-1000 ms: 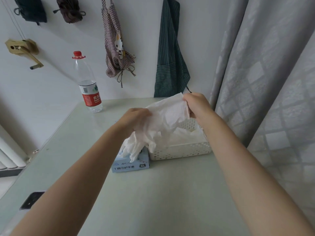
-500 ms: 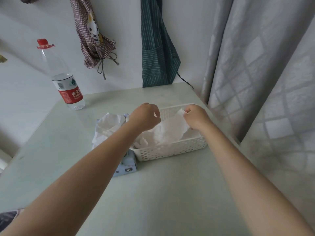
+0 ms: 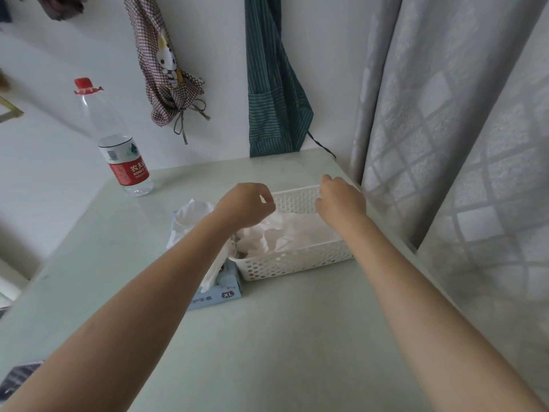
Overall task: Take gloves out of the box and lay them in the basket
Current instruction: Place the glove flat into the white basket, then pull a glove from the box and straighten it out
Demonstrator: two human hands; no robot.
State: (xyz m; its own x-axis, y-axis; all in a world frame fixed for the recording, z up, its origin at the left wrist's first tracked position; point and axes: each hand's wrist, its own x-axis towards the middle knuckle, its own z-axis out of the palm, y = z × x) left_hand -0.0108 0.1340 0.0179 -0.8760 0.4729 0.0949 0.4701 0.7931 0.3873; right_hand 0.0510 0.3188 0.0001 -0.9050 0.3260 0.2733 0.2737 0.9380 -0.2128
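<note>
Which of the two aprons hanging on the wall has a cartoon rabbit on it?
The red-checked fabric apron on the left; the dark green striped apron beside it is plain.

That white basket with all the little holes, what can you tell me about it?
The basket is a shallow rectangular tray of white plastic, its walls pierced with rows of round holes. It sits flat on the pale green table near the curtain, its left end against the blue glove box. Crumpled white gloves lie inside. The left hand and right hand hover over it; whether they touch it is unclear.
</note>
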